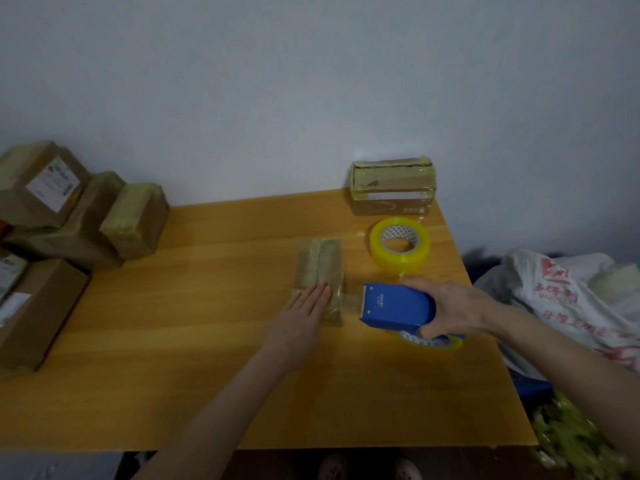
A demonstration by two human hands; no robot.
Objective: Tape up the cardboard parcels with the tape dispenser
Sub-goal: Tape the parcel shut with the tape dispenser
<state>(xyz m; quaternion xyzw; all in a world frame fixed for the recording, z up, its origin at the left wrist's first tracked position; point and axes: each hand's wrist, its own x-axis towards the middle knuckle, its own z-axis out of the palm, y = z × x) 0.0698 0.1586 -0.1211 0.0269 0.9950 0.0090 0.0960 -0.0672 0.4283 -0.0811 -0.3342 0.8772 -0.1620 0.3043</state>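
Pale grey wall behind an orange wooden tabletop. At the left edge is a heap of brown cardboard parcels, several glossy with tape. Off to the right lies a white printed plastic bag. In the far corner, a tape-wrapped cardboard box stands near a spare yellow tape roll. At centre, the slim flat cardboard parcel is pressed down by the flat, straight-fingered left hand. The right hand grips the blue plastic tape dispenser just beside it, with a clear strip bridging the two. This wrap appears midway, and the strip is not yet cut.
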